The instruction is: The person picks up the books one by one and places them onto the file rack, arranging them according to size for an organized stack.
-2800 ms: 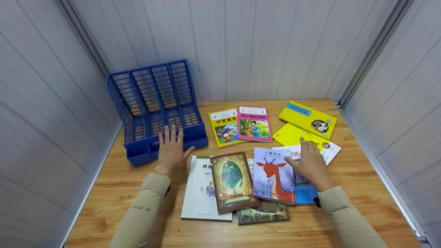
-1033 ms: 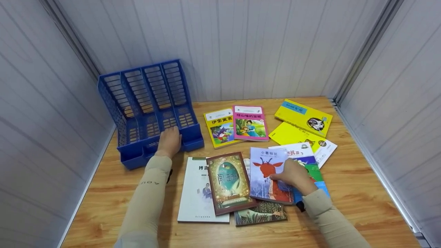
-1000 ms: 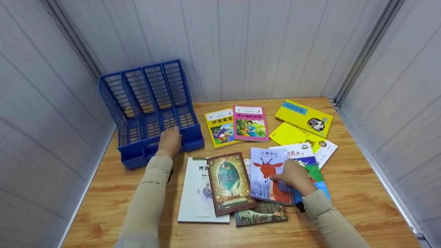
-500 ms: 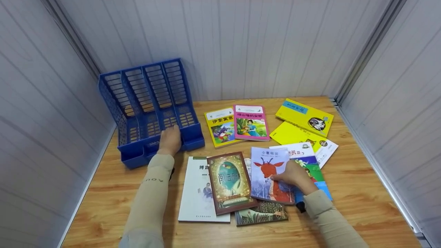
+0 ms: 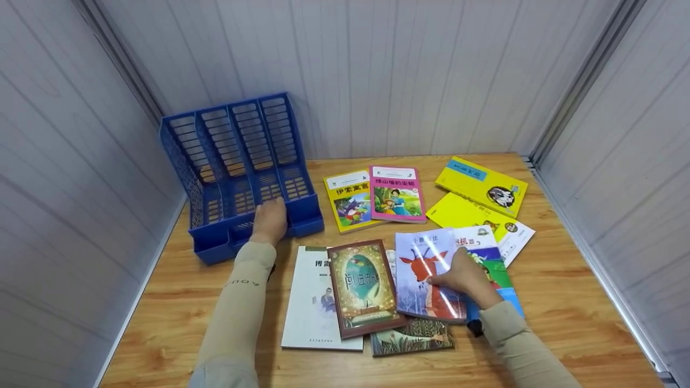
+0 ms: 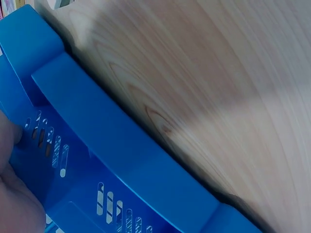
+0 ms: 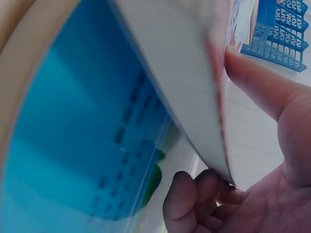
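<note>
- My left hand (image 5: 270,218) grips the slotted blue plastic rack (image 5: 248,175), desk's (image 5: 161,323) back-left corner.
- My right hand (image 5: 468,276) pinches the flat purple paperback (image 5: 420,269); no books (image 5: 362,288) racked yet.

Across the wood-grain table (image 5: 161,318) now: the blue rack (image 5: 303,209) stands at the left hand (image 5: 270,220), a white book (image 5: 308,296) lies just nearer the person, and overlapping yellow books (image 5: 471,186) sprawl beyond the right hand (image 5: 468,275)!
</note>
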A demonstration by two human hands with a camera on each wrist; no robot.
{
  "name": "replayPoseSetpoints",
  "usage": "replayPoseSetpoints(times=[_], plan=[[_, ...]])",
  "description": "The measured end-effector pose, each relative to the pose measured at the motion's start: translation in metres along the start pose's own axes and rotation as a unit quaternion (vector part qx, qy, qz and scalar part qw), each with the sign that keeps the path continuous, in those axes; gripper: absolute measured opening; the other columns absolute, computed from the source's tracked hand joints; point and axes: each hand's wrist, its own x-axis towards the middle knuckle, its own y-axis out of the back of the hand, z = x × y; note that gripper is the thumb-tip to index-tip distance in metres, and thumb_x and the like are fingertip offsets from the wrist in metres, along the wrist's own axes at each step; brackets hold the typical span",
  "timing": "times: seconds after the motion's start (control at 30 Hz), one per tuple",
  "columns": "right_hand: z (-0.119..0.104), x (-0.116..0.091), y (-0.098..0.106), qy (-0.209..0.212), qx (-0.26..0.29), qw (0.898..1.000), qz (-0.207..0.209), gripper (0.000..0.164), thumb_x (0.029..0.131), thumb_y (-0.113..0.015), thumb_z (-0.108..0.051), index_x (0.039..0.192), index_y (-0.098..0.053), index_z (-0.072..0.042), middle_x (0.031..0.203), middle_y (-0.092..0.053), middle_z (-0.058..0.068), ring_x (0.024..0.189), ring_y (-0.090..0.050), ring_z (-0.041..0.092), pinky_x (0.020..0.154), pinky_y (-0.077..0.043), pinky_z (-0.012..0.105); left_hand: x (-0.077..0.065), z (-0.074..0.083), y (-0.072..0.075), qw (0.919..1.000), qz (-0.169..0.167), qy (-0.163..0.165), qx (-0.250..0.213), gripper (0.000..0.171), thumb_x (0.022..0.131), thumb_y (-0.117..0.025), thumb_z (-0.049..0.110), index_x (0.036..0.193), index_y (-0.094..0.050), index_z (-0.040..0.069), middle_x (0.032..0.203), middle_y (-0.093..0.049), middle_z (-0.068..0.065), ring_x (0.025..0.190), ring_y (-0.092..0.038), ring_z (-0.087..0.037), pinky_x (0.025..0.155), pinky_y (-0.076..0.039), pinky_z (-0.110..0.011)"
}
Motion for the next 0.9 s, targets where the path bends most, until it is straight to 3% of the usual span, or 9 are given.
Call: replayPoseSetpoints(times=[0.07, 0.17, 0.3, 0.5, 0.73, 0.9], plan=[[-0.001, -0.001, 0.002, 0.01, 0.004, 1.0, 0.001, 0.122, 0.082, -0.094, -0.044, 0.153, -0.023, 0.025, 0.139, -0.053, 0.048, 0.125, -0.06, 0.058, 0.105, -0.052, 0.066, 0.0, 0.0, 0.0, 1.0, 0.004, -0.002, 0.0, 0.023, 0.106, -0.046, -0.003, 0.12, -0.063, -0.011, 0.115, -0.073, -0.034, 0.114, -0.069, -0.052, 0.102, -0.051, -0.064], [0.001, -0.001, 0.005, 0.027, 0.039, 0.999, 0.002, 0.115, 0.084, -0.093, -0.034, 0.154, -0.023, 0.024, 0.138, -0.052, 0.047, 0.123, -0.061, 0.056, 0.104, -0.053, 0.064, 0.0, 0.001, 0.0, 1.0, 0.0, -0.002, 0.001, 0.024, 0.107, -0.044, -0.002, 0.119, -0.063, -0.01, 0.116, -0.073, -0.034, 0.115, -0.069, -0.052, 0.102, -0.051, -0.063], [0.002, 0.001, 0.009, 0.039, 0.113, 0.993, 0.001, 0.091, 0.086, -0.09, -0.021, 0.147, -0.034, 0.016, 0.133, -0.056, 0.037, 0.115, -0.063, 0.044, 0.101, -0.054, 0.059, 0.0, 0.001, 0.0, 0.9999, -0.01, 0.0, 0.005, 0.025, 0.108, -0.043, -0.002, 0.121, -0.063, -0.01, 0.119, -0.073, -0.033, 0.117, -0.068, -0.051, 0.104, -0.051, -0.063], [-0.002, 0.002, 0.011, 0.019, 0.2, 0.98, -0.004, 0.07, 0.096, -0.076, -0.01, 0.149, -0.036, 0.012, 0.143, -0.053, 0.036, 0.125, -0.06, 0.042, 0.11, -0.05, 0.056, 0.0, 0.002, 0.0, 0.9999, -0.012, 0.004, 0.001, 0.027, 0.11, -0.039, -0.001, 0.121, -0.062, -0.01, 0.12, -0.072, -0.032, 0.117, -0.068, -0.051, 0.105, -0.05, -0.063], [-0.003, 0.003, 0.013, 0.045, 0.262, 0.964, -0.019, 0.055, 0.104, -0.066, -0.005, 0.153, -0.049, 0.01, 0.136, -0.067, 0.031, 0.103, -0.072, 0.024, 0.084, -0.059, 0.031, 0.001, 0.003, -0.001, 0.9999, 0.001, 0.009, 0.004, 0.033, 0.113, -0.034, 0.003, 0.123, -0.063, -0.011, 0.122, -0.071, -0.034, 0.119, -0.067, -0.051, 0.105, -0.05, -0.063], [-0.003, 0.001, 0.016, 0.056, 0.309, 0.949, -0.023, 0.052, 0.104, -0.066, -0.003, 0.153, -0.052, 0.008, 0.128, -0.073, 0.025, 0.092, -0.073, 0.016, 0.077, -0.061, 0.027, 0.0, 0.005, 0.0, 0.9999, -0.004, 0.011, 0.006, 0.032, 0.112, -0.035, 0.0, 0.124, -0.062, -0.011, 0.124, -0.071, -0.033, 0.121, -0.066, -0.051, 0.107, -0.049, -0.063]])
